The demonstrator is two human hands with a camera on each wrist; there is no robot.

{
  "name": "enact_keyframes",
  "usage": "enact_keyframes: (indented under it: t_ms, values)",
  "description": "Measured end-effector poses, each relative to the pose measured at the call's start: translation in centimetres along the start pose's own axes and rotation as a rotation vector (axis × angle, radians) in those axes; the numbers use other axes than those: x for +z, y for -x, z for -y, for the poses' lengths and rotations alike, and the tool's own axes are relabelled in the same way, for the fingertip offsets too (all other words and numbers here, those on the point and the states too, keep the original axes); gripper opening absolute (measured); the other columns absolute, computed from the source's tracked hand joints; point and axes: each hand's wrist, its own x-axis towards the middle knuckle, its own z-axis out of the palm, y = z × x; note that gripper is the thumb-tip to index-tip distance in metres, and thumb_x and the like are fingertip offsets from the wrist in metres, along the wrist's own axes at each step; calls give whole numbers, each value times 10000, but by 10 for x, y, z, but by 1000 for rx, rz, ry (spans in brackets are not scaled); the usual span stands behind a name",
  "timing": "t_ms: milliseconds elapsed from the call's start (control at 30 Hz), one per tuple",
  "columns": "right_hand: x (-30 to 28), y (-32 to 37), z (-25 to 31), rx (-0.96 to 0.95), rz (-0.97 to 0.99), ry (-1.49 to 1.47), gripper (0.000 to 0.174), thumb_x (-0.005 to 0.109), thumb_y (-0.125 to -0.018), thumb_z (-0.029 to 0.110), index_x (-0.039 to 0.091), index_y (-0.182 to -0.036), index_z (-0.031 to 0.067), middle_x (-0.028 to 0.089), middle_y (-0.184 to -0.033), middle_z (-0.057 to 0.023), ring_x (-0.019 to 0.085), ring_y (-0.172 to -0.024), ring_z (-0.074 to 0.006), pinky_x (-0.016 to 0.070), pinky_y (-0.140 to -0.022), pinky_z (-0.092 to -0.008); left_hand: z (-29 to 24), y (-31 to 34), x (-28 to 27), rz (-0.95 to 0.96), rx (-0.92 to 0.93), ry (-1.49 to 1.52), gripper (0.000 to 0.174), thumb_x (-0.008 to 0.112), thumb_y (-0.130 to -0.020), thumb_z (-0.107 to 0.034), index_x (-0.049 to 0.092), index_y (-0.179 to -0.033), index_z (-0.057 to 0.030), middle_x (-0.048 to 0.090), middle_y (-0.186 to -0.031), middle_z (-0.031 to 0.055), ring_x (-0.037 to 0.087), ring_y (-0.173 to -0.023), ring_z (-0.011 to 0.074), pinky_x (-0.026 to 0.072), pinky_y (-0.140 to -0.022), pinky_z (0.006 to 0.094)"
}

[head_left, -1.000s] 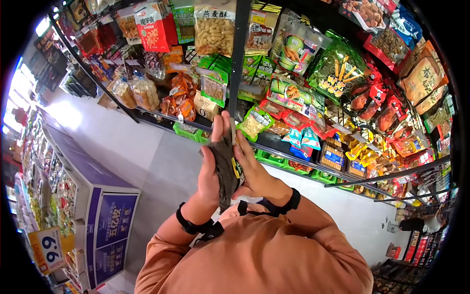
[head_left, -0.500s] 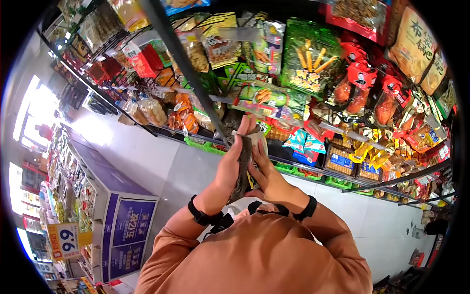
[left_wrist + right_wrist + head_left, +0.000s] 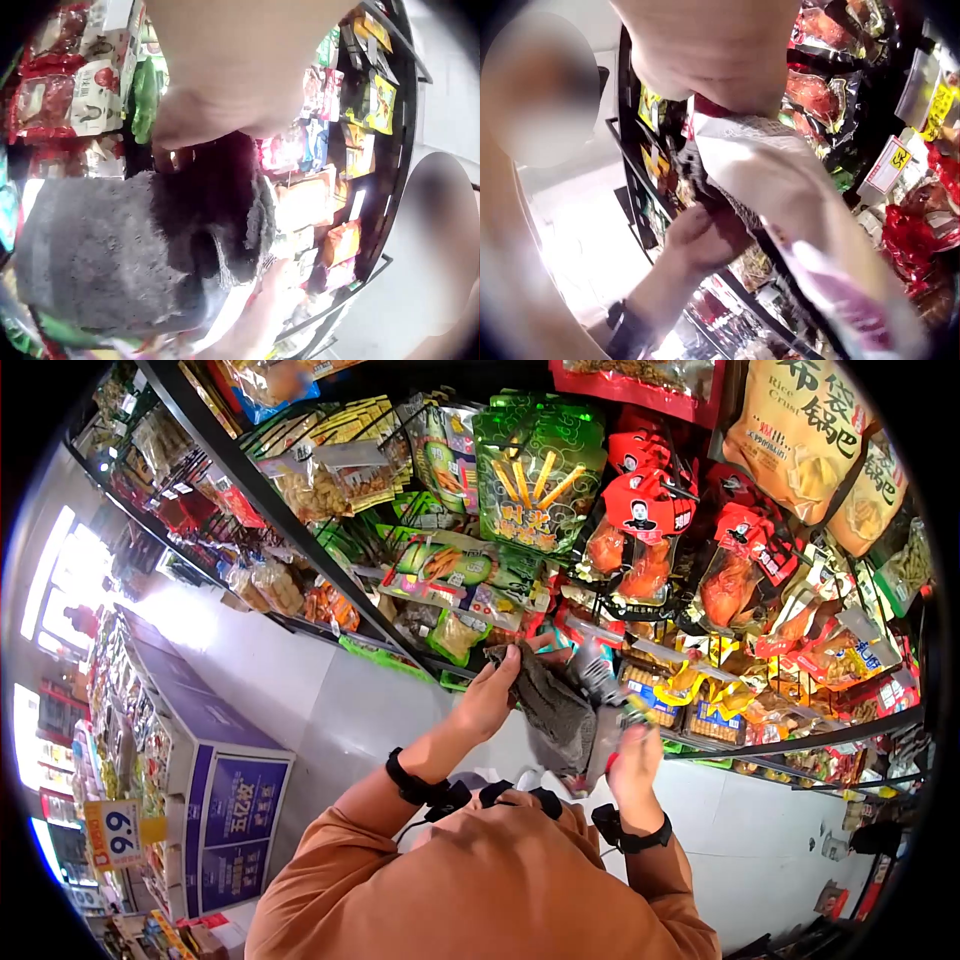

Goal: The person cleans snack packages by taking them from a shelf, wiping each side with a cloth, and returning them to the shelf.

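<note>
In the head view my left hand [image 3: 487, 698] grips a dark grey cloth [image 3: 556, 718], which hangs down to the right in front of the shelf. My right hand [image 3: 637, 762] pinches a blurred, shiny plastic package [image 3: 598, 678] by its near end, just right of the cloth. In the left wrist view the cloth [image 3: 97, 255] is bunched under my fingers, its fuzzy weave showing. The right wrist view shows the package [image 3: 772, 176] as pale, with a purple patch, beside my left hand [image 3: 709, 240]; what it contains is hidden.
Ahead, a black-framed shelf holds hanging snack bags, such as a green bag [image 3: 540, 470] and red-topped meat packs [image 3: 640, 510]. A dark shelf post [image 3: 270, 510] slants across on the left. Nearer left stands a purple-sided display bin [image 3: 235, 790] with a price sign [image 3: 122, 835].
My hands, earlier pressed together around the cloth and package, have come apart. The right hand has drawn the package rightward; the left keeps the cloth. The head view has turned right along the shelf.
</note>
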Motion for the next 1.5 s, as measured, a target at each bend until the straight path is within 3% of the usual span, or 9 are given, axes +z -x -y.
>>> enact_keyframes:
  t_ms: [133, 333, 533, 633, 833, 1000, 1133, 1233, 1500]
  values:
    - [1, -14, 12, -38, -83, -582, 662, 464, -947, 492, 342, -1361, -10, 530, -1247, -129, 542, -1095, -220, 436, -949, -373, 3, 3, 2, -45, 141, -24, 665, 246, -992, -496, 260, -1431, 3, 421, -1394, 217, 437, -1273, 303, 362, -1056, 422]
    - [33, -25, 28, -138, -90, -602, 814, 484, -871, 608, 337, -1367, -21, 448, -1340, -164, 480, -1207, -300, 381, -1025, -457, -6, 11, 24, -46, 607, -337, 745, 282, -970, -546, 237, -1433, 36, 336, -1460, 199, 336, -1345, 280, 215, -1122, 423]
    - [82, -52, 37, -676, 722, -120, 673, 379, -950, 508, 364, -1413, 20, 229, -1486, -288, 183, -1405, -418, 121, -1125, -505, 33, 40, 14, -130, 684, -623, 626, 273, -1021, -319, -15, -1490, -21, 40, -1565, 125, 77, -1433, 247, 88, -1144, 379]
    - [102, -48, 32, -618, 789, 14, 691, 467, -920, 470, 345, -1423, 12, 203, -1491, -297, 167, -1404, -437, 118, -1121, -523, 8, 61, -4, -102, 271, 58, 632, 256, -1025, -353, -37, -1495, -49, 34, -1566, 111, 81, -1429, 243, 80, -1146, 369]
    - [152, -42, -4, -734, 603, 434, 855, 620, -805, 543, 341, -1437, 41, 120, -1531, -252, 77, -1404, -480, 129, -1112, -536, -63, 85, -6, -79, 541, -337, 711, 242, -992, -505, -64, -1501, -115, -50, -1577, 63, 37, -1445, 225, 75, -1156, 375]
    - [193, -22, 8, -584, 448, 125, 842, 671, -786, 399, 298, -1452, 45, 175, -1507, -270, 182, -1394, -444, 186, -1112, -487, -86, 109, -17, 53, 533, -227, 895, 305, -918, -648, -46, -1496, -61, 3, -1575, 73, 35, -1446, 204, 37, -1158, 360]
    - [219, -3, -10, -414, 232, 80, 698, 606, -870, 291, 299, -1417, -14, 283, -1464, -217, 292, -1359, -331, 229, -1101, -412, -94, 124, -47, 75, 436, 338, 647, 384, -923, -212, 126, -1490, -34, 203, -1541, 100, 201, -1420, 202, 141, -1164, 351]
    - [244, 7, -16, -332, 177, 8, 678, 620, -851, 238, 324, -1407, -13, 279, -1468, -214, 290, -1361, -333, 235, -1100, -411, -73, 123, -92, -110, 377, 220, 672, 487, -794, 68, 264, -1414, -61, 349, -1443, 139, 357, -1349, 240, 299, -1119, 360]
    - [271, 28, -14, -262, 121, -181, 690, 579, -895, 282, 261, -1432, -12, 323, -1448, -168, 375, -1306, -279, 288, -1072, -380, -83, 149, -121, -90, 588, -914, 493, 583, -820, -108, 456, -1287, -18, 359, -1375, 214, 272, -1361, 370, 275, -1082, 401]
